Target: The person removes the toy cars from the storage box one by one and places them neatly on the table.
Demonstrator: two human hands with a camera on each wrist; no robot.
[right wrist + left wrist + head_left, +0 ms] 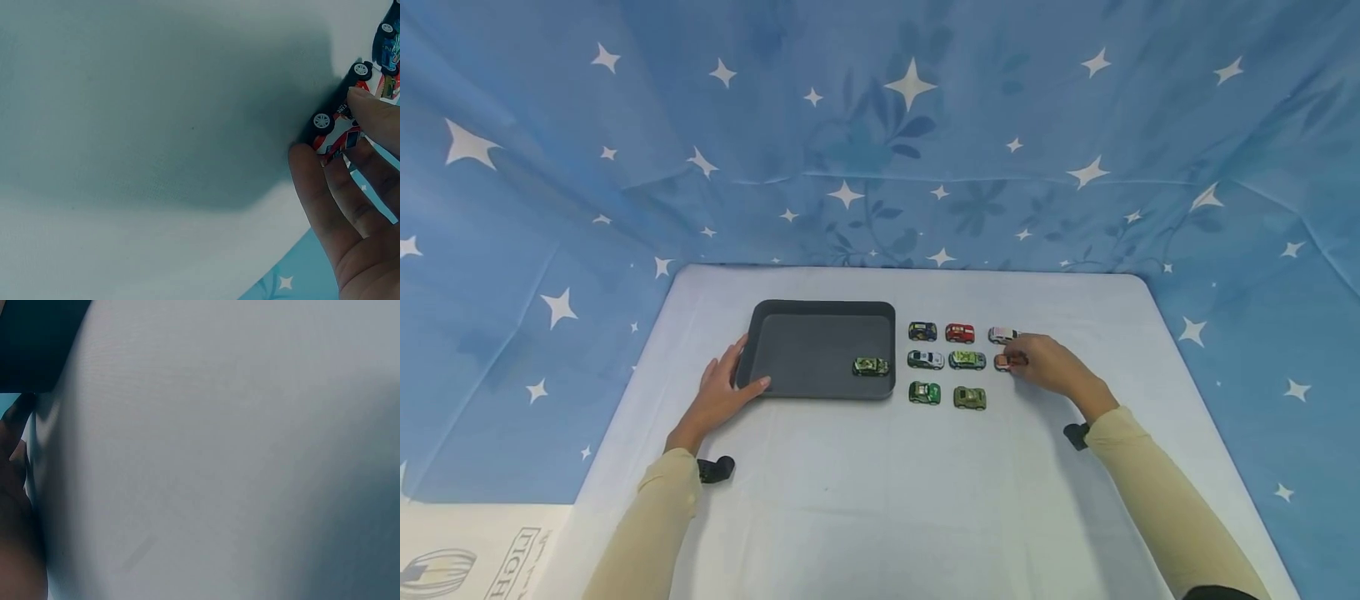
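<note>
A toy car (1002,362), orange-red in the head view, is pinched by my right hand (1051,364) at the right end of the middle row. In the right wrist view the toy car (340,122) shows red and white sides and dark wheels, with the thumb on its side and fingertips at its near end. My left hand (718,398) rests at the near left corner of a dark grey tray (805,350), fingers along the left wall and thumb over the front rim. A camouflage toy car (870,366) sits inside the tray, near its right front corner.
Right of the tray stand more toy cars in rows: dark blue (922,331), red (959,332), white (1002,335), silver (925,359), lime (967,359), green (924,392) and olive (970,397). A blue starred cloth (880,125) rises behind the white table (880,483).
</note>
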